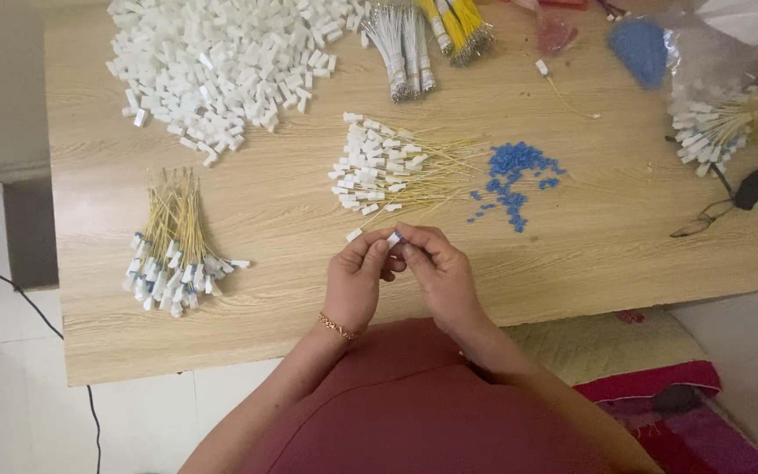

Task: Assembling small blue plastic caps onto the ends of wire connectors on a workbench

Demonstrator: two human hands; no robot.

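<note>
My left hand (357, 279) and my right hand (432, 270) meet over the near edge of the wooden table (247, 307). Together they pinch a small white plastic connector (394, 238) on a thin yellow wire between the fingertips. Just beyond my hands lies a fan of yellow wires with white connectors (379, 171). To its right sits a scatter of small blue plastic pieces (512, 180). A gold bracelet is on my left wrist.
A large heap of loose white connectors (221, 61) fills the far left. A bundle of yellow wires with white and blue ends (173, 250) lies at the left. Wire bundles (414, 39), plastic bags (712, 53) and spectacles (730, 202) are at the far right.
</note>
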